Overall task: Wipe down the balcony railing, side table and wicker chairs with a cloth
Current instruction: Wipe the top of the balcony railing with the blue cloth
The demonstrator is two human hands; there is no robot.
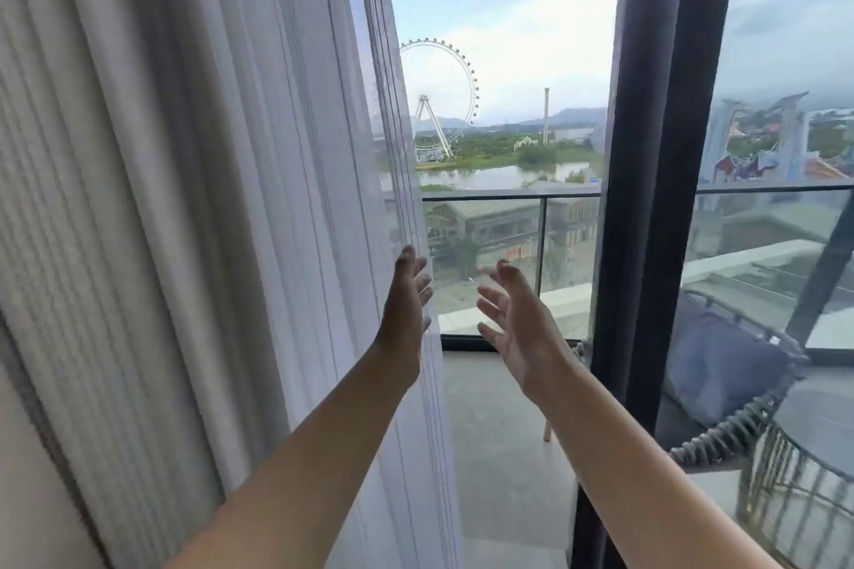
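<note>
Two open hands, left (406, 300), right (517, 319), one curtain (231, 199), one wicker chair (730, 383), one railing (508, 195)

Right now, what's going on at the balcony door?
A person stands inside at the open doorway, both bare hands raised and holding nothing. The left hand touches the edge of the sheer white curtain; the right hand is open in the gap. No cloth is visible. The glass balcony railing and dark wicker chair with a grey cushion wait outside.
</note>
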